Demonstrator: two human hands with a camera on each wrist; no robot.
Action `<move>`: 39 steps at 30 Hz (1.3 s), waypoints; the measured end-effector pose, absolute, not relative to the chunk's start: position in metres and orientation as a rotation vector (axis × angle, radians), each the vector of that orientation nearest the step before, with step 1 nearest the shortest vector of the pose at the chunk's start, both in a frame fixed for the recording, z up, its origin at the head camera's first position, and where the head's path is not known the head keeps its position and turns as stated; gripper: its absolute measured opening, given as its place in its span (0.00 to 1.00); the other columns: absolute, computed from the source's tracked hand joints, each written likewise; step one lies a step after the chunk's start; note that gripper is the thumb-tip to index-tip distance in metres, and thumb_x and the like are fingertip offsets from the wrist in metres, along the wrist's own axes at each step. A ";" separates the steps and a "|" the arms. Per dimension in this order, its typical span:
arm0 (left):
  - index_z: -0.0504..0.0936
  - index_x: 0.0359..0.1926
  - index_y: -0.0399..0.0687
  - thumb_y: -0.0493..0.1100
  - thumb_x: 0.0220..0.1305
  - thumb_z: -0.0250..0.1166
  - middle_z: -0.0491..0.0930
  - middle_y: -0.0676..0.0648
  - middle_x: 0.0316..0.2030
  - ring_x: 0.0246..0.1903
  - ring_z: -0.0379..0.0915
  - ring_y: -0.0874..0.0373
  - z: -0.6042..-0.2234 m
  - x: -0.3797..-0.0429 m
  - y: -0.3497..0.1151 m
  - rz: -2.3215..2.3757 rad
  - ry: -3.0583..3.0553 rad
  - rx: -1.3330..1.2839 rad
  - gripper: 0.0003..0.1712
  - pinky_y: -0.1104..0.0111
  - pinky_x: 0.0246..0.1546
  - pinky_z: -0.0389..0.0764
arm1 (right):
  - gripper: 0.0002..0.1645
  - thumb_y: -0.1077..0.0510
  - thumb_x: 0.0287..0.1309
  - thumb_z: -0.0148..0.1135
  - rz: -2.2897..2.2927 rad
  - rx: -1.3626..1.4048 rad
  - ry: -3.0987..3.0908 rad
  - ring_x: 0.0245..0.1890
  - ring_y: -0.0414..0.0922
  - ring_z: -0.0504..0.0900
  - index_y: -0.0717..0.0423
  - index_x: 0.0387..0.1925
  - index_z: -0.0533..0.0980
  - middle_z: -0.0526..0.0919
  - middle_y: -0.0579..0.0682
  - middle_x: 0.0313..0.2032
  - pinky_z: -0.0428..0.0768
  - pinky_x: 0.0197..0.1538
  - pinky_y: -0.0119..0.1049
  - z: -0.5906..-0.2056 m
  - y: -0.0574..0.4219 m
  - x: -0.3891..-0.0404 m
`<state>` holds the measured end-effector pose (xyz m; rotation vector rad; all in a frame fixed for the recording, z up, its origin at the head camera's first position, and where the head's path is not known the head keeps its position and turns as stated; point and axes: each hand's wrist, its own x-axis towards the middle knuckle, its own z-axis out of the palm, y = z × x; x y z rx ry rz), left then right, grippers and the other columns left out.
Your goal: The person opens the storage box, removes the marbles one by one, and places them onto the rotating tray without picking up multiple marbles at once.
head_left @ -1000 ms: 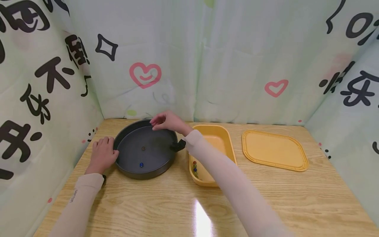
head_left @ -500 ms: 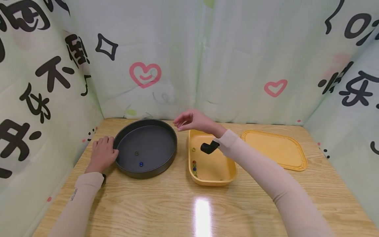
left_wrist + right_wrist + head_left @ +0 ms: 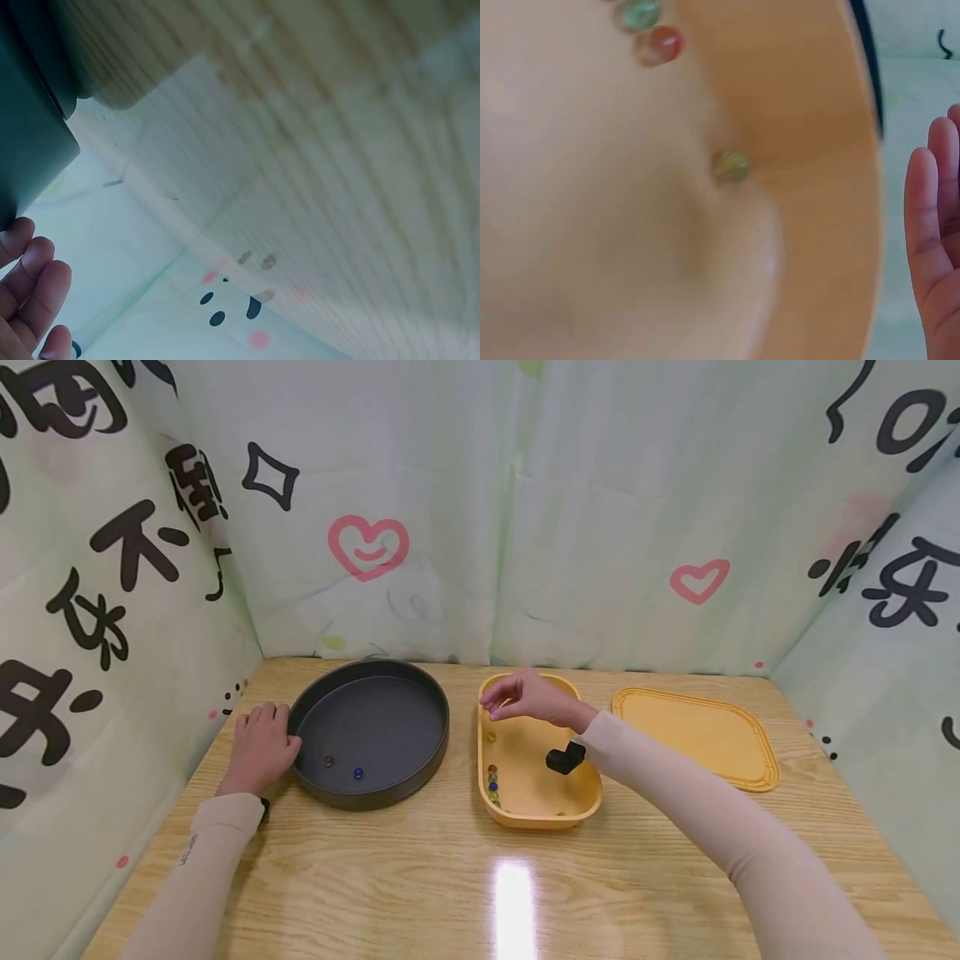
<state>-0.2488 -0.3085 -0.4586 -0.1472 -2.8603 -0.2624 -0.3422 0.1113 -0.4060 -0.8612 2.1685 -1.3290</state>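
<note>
A round dark grey pan stands at the left of the table, with a blue marble and a brownish marble on its floor. My left hand holds the pan's left rim; its fingertips show against the pan's outer wall in the left wrist view. Over the far part of a yellow tray, my right hand hovers with fingers loosely bent and nothing visible in them. Inside the tray, a yellowish marble sits by the left wall, nearer me a row of several marbles.
A flat yellow lid lies to the right of the tray. White printed curtains enclose the wooden table at the back and sides. A black wrist camera hangs below my right wrist, over the tray.
My right hand has moved right from above the pan to above the tray. The brownish marble has rolled left and toward me. My left hand stays on the rim.
</note>
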 end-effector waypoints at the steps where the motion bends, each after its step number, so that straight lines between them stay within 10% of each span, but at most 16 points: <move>1: 0.67 0.44 0.31 0.38 0.55 0.49 0.68 0.32 0.41 0.41 0.63 0.38 -0.459 -0.249 -0.309 -0.265 -2.856 -0.150 0.17 0.48 0.44 0.58 | 0.18 0.66 0.52 0.64 -1.325 -0.855 2.173 0.36 0.37 0.80 0.70 0.46 0.77 0.83 0.63 0.41 0.79 0.44 0.32 -0.409 0.112 -0.343; 39: 0.68 0.40 0.32 0.38 0.55 0.51 0.68 0.33 0.38 0.38 0.63 0.39 -0.458 -0.248 -0.308 -0.241 -2.853 -0.138 0.14 0.50 0.41 0.59 | 0.13 0.69 0.45 0.68 -1.031 -0.871 2.284 0.30 0.32 0.80 0.69 0.37 0.82 0.86 0.61 0.37 0.79 0.38 0.25 -0.459 0.106 -0.368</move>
